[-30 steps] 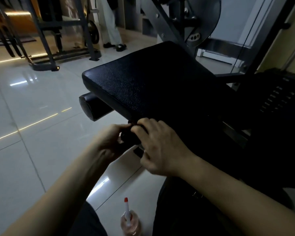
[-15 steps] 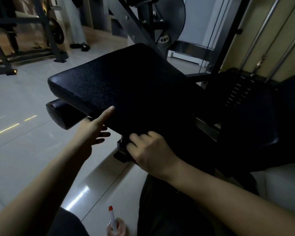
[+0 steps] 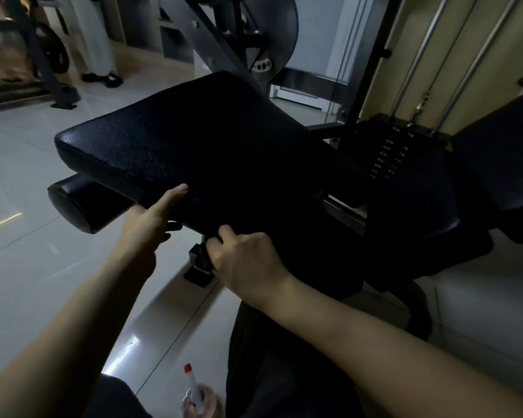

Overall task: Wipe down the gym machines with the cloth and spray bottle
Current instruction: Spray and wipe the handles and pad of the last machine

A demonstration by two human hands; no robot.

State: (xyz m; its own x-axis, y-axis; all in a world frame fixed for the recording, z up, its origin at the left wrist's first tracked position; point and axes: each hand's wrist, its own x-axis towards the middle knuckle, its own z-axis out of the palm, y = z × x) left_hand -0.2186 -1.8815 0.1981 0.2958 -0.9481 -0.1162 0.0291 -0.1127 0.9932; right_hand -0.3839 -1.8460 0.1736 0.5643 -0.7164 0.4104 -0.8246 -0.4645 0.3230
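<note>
In the upper left of the frame a dark rack (image 3: 47, 73) stands on the pale tiled floor (image 3: 27, 282), beside a person's pale trouser legs (image 3: 95, 40). At left of centre a black roller (image 3: 73, 206) juts from under the black seat pad (image 3: 169, 137). The left hand (image 3: 151, 218) grips the pad's near edge, thumb on top and fingers underneath. At bottom centre the spray bottle (image 3: 194, 390), red-tipped, stands on the floor. Just right of it the right hand (image 3: 248, 263) pinches dark material (image 3: 205, 248) at the pad's lower edge; whether this is the cloth is too dark to tell. Further right sits the weight stack (image 3: 390, 158), with steel rods (image 3: 417, 61) above.
</note>
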